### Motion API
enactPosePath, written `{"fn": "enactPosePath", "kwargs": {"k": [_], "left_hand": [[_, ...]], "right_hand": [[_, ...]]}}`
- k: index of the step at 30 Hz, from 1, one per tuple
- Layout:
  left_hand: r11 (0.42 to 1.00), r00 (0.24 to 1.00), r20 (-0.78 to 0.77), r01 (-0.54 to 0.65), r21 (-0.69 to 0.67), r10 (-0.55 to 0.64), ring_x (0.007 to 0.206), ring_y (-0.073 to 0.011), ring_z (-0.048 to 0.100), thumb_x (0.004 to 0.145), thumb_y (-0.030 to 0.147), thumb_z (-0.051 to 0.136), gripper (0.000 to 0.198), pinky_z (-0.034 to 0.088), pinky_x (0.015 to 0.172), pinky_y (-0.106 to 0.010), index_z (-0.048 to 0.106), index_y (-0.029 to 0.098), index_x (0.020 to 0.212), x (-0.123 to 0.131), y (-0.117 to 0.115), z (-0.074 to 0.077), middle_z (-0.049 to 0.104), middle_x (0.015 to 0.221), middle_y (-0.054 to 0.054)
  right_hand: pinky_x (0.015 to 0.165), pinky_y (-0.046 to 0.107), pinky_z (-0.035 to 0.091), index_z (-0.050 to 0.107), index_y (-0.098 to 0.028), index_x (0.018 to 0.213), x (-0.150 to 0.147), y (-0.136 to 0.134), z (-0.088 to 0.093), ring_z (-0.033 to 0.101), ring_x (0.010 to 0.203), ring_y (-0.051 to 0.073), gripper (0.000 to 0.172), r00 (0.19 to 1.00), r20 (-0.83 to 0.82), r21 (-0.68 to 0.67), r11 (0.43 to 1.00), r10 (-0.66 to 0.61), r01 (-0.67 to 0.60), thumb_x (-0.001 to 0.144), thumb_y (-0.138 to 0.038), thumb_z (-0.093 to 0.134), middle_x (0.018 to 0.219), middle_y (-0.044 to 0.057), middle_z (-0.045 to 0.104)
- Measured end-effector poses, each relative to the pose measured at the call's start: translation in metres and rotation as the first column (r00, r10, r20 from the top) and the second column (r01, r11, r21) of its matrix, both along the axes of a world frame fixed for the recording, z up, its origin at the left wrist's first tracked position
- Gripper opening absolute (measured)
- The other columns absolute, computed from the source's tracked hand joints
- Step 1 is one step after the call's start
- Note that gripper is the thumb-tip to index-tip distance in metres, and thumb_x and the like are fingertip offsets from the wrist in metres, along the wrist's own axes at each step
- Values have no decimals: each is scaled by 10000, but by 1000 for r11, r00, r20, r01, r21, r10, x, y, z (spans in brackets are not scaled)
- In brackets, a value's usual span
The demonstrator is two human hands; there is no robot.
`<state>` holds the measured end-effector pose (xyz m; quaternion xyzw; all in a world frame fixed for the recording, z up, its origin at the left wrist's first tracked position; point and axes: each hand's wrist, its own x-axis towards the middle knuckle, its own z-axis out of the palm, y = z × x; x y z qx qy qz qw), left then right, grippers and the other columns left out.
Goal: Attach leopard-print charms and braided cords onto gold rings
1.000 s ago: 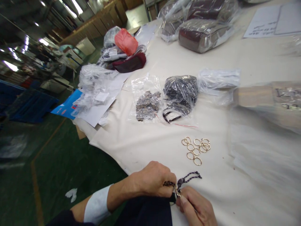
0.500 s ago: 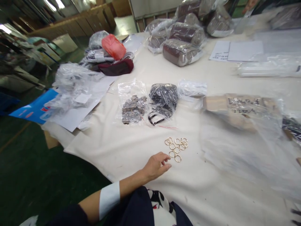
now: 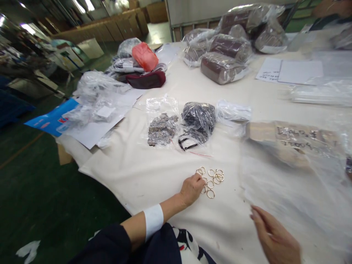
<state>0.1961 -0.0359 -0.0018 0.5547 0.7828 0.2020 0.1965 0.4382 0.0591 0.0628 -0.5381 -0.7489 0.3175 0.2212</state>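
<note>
Several thin gold metal rings [image 3: 210, 184] lie in a loose cluster on the white cloth. My left hand [image 3: 191, 190] is at the left side of the cluster, fingers bent and closed at a ring that they partly cover. My right hand [image 3: 276, 236] is over the cloth at lower right, apart from the rings. Its fingers are stretched out with the thumb close below them, and I see nothing in them. Behind the rings are a clear bag of black buckle-like parts [image 3: 198, 119] and a clear bag of dark, glittery pieces [image 3: 162, 130].
A plastic bag with marked tan packets [image 3: 288, 139] lies at right. Wrapped brown bags [image 3: 224, 68] are stacked at the back, near white papers [image 3: 299, 71]. Crumpled plastic [image 3: 96, 90] and a dark red pouch [image 3: 145, 79] sit at left. The cloth's left edge [image 3: 104, 192] drops toward the green floor.
My left hand has moved onto the rings and its fingers have closed. My right hand has come into view at lower right. The view has shifted slightly left.
</note>
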Motion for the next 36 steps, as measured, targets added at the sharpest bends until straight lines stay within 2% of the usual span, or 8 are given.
{"fn": "enactPosePath", "kwargs": {"k": [2,4,10,14,18,24,31,36], "left_hand": [[1000,1000,24,-4,28,3,778,-137,567,881,218,486,154,474,713,-240,637,198,903,-2,-4,5,587,947,-48],[998,998,58,-8,58,5,777,-130,582,880,230,494,153,477,710,-225,633,210,942,-5,-8,13,602,942,-41],[973,938,332,-163,162,102,707,-107,608,881,178,445,158,481,676,-195,587,182,948,-3,-14,33,619,790,-7],[942,787,565,-331,51,246,574,-81,581,868,173,443,196,475,585,-184,514,172,1051,-4,-17,33,592,752,26],[955,890,362,-296,0,276,754,-141,585,837,204,505,170,484,733,-266,563,168,992,-12,-29,25,594,871,-24],[986,992,75,-92,-141,103,880,-175,550,804,249,575,230,480,752,-271,566,212,1031,-9,-46,17,541,1011,-40],[985,974,153,-161,-62,168,876,-157,527,808,181,550,159,450,778,-256,594,213,958,-3,-51,8,538,992,-29],[982,952,242,-185,-26,186,741,-131,539,829,166,522,97,442,694,-232,618,168,813,-7,-52,15,577,811,-17]], "right_hand": [[765,363,502,682,-169,914,-46,-19,-12,657,805,260,482,993,-104,-336,938,46,-78,704,-580,544,918,111,695],[656,357,523,654,-162,956,-85,-36,-20,651,750,252,516,985,-169,-541,834,22,-111,716,-601,530,873,106,681],[462,261,496,541,-161,1018,-124,-56,-28,614,616,174,497,964,-267,-681,708,-3,-187,785,-593,463,803,59,644],[471,254,499,548,-172,999,-119,-58,-37,597,595,165,461,977,-214,-662,734,9,-152,765,-568,514,768,43,640],[456,263,497,558,-175,948,-114,-63,-53,573,531,167,420,989,-147,-602,790,31,-114,769,-550,500,662,28,610],[596,306,469,583,-180,962,-120,-73,-67,584,670,205,382,981,-114,-392,900,155,-188,790,-497,458,796,81,622],[488,269,190,575,-210,728,-139,-84,-71,442,589,159,250,973,-45,-230,945,226,-230,839,-339,392,763,54,513],[533,254,326,559,-216,823,-133,-86,-63,504,703,184,259,973,-175,-341,917,153,-206,819,-456,461,823,56,534]]}}
